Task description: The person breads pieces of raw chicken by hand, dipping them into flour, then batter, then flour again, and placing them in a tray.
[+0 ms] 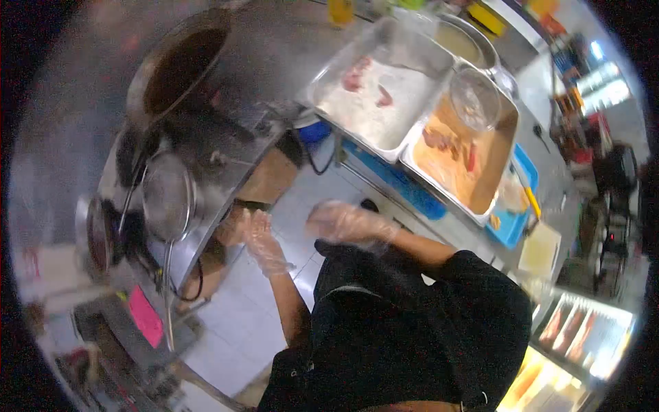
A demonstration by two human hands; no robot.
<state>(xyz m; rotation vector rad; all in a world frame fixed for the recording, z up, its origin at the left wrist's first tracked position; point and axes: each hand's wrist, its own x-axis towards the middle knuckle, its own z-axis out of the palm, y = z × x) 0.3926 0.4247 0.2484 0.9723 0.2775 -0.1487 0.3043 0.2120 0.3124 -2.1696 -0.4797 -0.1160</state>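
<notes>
My left hand [261, 242], in a clear plastic glove, is held out over the floor beside the stove counter. Its fingers look stretched and apart, with nothing visible in them. My right hand [343, 223], also gloved, is in front of my dark shirt and smeared by motion, so its fingers cannot be made out. Ahead of it to the right stands a deep metal pan of white flour [353, 113] with pieces of raw meat [357, 74] in it. Adjoining it, a second metal pan [504, 137] holds orange-brown powder, more meat pieces and a clear bowl [473, 99].
On the left, a large wok [141, 89] of dark liquid sits on the stove, near a long-handled strainer [167, 196]. A blue tray [511, 233] with a yellow-handled tool lies right of the pans. A lit display case [570, 336] is lower right.
</notes>
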